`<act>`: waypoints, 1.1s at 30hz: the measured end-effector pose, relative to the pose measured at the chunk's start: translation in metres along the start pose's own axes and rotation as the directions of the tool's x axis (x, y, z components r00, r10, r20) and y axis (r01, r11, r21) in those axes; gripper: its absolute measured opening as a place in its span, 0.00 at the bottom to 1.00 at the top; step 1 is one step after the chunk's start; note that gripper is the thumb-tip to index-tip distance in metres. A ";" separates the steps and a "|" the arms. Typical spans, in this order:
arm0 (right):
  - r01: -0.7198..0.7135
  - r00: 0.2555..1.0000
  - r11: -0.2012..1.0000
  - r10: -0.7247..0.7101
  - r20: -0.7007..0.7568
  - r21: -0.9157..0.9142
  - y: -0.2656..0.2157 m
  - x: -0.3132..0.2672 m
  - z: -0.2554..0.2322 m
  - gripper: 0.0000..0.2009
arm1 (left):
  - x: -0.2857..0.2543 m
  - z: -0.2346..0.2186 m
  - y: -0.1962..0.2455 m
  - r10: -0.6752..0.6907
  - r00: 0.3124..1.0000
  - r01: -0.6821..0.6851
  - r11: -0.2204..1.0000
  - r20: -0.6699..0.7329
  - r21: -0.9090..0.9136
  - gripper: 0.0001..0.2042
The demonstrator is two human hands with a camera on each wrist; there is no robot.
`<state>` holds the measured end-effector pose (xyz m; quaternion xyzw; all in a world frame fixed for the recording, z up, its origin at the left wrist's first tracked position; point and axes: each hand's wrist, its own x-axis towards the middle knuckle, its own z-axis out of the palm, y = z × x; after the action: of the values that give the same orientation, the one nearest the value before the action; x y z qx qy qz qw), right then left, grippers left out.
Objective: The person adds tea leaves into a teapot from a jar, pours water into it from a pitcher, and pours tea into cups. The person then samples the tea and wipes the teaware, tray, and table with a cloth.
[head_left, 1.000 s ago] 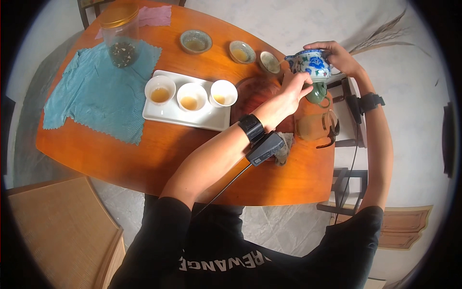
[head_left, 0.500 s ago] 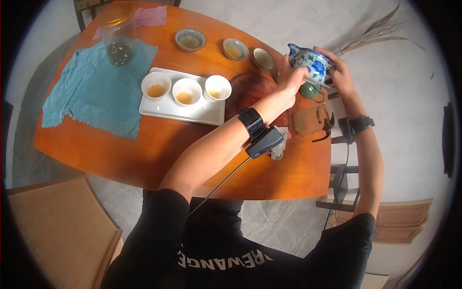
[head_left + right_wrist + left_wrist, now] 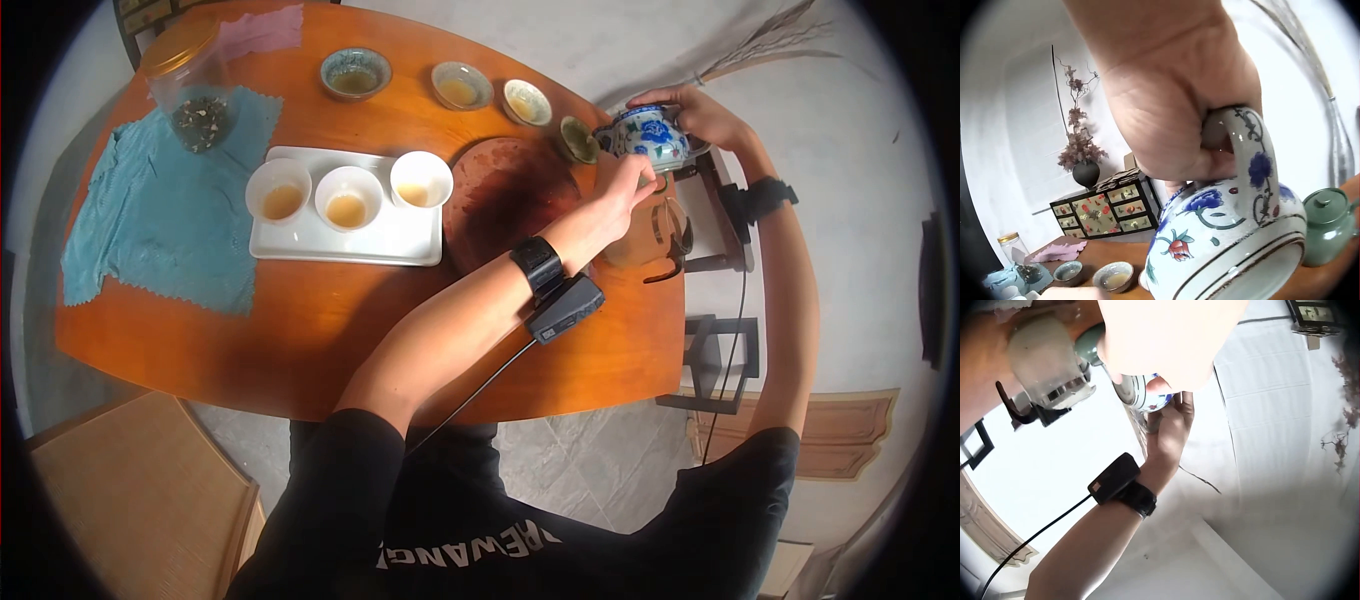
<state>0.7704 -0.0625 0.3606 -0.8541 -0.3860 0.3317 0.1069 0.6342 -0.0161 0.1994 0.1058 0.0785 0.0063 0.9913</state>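
Both hands hold a white teapot (image 3: 650, 138) with blue floral painting above the table's far right end. The right hand (image 3: 1172, 112) grips its looped handle (image 3: 1257, 169), and some fingers reach over the pot's top. Against the pot's near lower side, the left hand (image 3: 622, 195) has its fingers curled; in the left wrist view the left hand (image 3: 1169, 340) covers much of it. The pot tilts left, its spout right by a small green bowl (image 3: 578, 140). More small bowls (image 3: 527, 102) with pale tea stand in a row to the left.
A white tray (image 3: 345, 248) carries three white cups (image 3: 348, 200) of tea. Near the left forearm lie a round reddish board (image 3: 490, 200) and a glass pitcher (image 3: 630, 240). A green teapot (image 3: 1325, 225) stands beside the held pot. A lidded jar (image 3: 200, 110) and blue cloth (image 3: 180, 220) are left.
The pot was tilted near another bowl, then turned with its spout upward. Now it tips down again, by the green bowl at the row's right end. Both hands kept hold throughout.
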 end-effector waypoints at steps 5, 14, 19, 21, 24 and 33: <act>-0.100 0.988 0.987 0.114 0.109 -0.126 0.004 0.033 -0.012 0.38 | 0.007 -0.006 -0.007 0.000 1.000 0.001 0.998 0.020 -0.066 0.12; -0.222 0.948 0.955 0.258 0.186 -0.195 0.004 0.070 -0.033 0.31 | 0.011 -0.005 -0.002 0.018 0.996 -0.009 0.995 0.089 -0.098 0.09; -0.153 0.953 0.950 0.215 0.215 -0.271 0.006 0.083 -0.026 0.29 | 0.015 -0.010 0.001 -0.003 0.998 0.012 0.991 0.070 -0.134 0.10; -0.164 0.947 0.956 0.221 0.235 -0.242 0.005 0.085 -0.021 0.27 | 0.016 -0.010 0.002 -0.012 0.997 0.023 0.991 0.080 -0.131 0.11; -0.141 0.963 0.972 0.179 0.202 -0.189 0.009 0.088 -0.018 0.26 | 0.014 -0.008 0.004 0.003 1.000 -0.006 0.987 -0.019 -0.159 0.13; -0.130 0.974 0.962 0.169 0.153 -0.241 0.002 0.090 -0.021 0.25 | 0.023 -0.011 0.013 -0.039 0.999 0.037 0.988 -0.008 -0.149 0.15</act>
<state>0.8284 0.0032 0.3319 -0.8556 -0.3637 0.3647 -0.0515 0.6554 -0.0009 0.1879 0.0301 0.0852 -0.0062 0.9959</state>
